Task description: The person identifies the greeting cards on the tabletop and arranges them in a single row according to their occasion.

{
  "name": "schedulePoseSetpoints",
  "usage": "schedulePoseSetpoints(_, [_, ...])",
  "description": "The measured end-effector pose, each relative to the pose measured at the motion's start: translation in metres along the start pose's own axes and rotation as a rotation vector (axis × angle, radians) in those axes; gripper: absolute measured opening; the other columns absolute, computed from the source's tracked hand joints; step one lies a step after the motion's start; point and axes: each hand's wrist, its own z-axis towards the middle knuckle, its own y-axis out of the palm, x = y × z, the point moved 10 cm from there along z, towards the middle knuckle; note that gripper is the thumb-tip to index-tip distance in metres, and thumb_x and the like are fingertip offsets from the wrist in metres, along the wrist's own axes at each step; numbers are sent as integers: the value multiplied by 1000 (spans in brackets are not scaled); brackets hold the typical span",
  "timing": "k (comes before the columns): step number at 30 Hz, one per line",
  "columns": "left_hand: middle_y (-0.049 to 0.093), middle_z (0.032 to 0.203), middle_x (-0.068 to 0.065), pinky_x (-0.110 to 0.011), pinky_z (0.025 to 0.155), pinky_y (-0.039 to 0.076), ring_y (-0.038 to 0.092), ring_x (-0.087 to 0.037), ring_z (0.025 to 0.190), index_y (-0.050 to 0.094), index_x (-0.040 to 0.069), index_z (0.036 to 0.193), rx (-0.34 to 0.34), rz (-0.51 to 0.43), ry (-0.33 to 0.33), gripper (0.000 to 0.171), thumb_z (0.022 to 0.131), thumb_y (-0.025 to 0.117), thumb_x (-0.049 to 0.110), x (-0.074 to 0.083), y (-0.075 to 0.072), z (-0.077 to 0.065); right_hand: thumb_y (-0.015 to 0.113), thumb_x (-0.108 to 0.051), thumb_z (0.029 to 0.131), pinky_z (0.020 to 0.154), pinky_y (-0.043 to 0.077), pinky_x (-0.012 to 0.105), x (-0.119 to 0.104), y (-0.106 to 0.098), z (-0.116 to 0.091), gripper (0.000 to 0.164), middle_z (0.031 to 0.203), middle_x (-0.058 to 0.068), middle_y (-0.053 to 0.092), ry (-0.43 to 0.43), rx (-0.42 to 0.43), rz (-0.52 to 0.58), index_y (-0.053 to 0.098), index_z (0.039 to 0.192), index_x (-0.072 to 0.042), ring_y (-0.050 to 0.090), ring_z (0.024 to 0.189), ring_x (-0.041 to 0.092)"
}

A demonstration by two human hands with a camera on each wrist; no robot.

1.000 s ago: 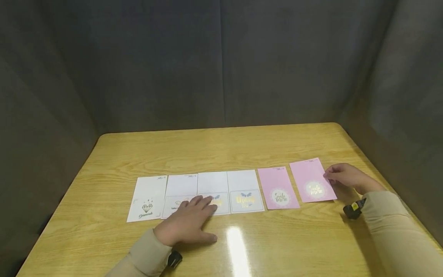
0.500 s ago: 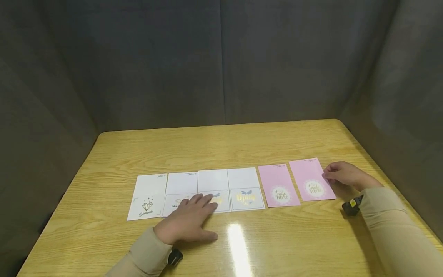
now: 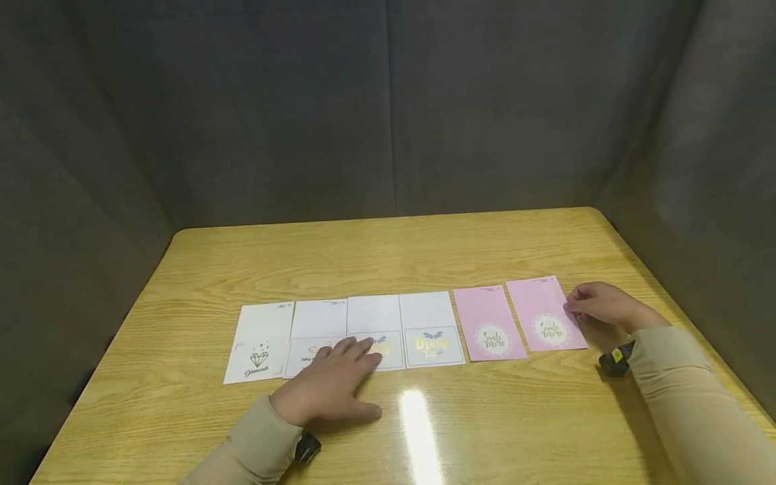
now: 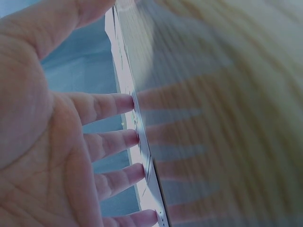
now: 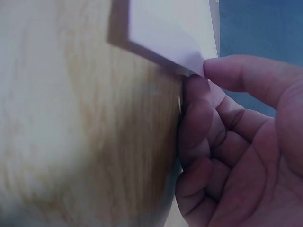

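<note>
My right hand pinches the right edge of a pink "smile more" card between thumb and curled fingers. In the right wrist view that card's edge lifts slightly off the wood. A second pink card lies just left of it. My left hand rests spread, its fingertips on two white cards: one with "take" lettering and a "thank you" card. The left wrist view shows its straight fingers touching the cards. Another "thank you" card and a diamond card complete the row.
The cards lie side by side across a wooden table. Dark grey curtains hang behind the table and along both sides. A bright glare streak crosses the wood in front of the row.
Both hands keep almost the same place, the right still pinching the rightmost pink card. The whole head view has shifted slightly upward.
</note>
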Motion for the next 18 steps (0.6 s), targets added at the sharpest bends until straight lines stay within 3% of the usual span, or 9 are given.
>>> schedulePoseSetpoints(12, [36, 163, -16, -70, 112, 29, 30, -43, 148, 51, 7, 152, -7, 13, 5, 83, 87, 77, 52, 0, 2, -1, 61, -13, 101, 72, 44, 33, 0, 4, 3, 21, 85, 4, 61, -2, -10, -7, 63, 98, 7, 53, 81, 19])
schedulePoseSetpoints(18, [34, 164, -16, -69, 113, 28, 29, -43, 149, 49, 8, 153, -8, 25, 6, 84, 87, 76, 53, 0, 1, 0, 60, -18, 101, 72, 43, 34, -4, 1, 3, 22, 83, 4, 61, -1, 20, -81, 64, 94, 3, 53, 79, 19])
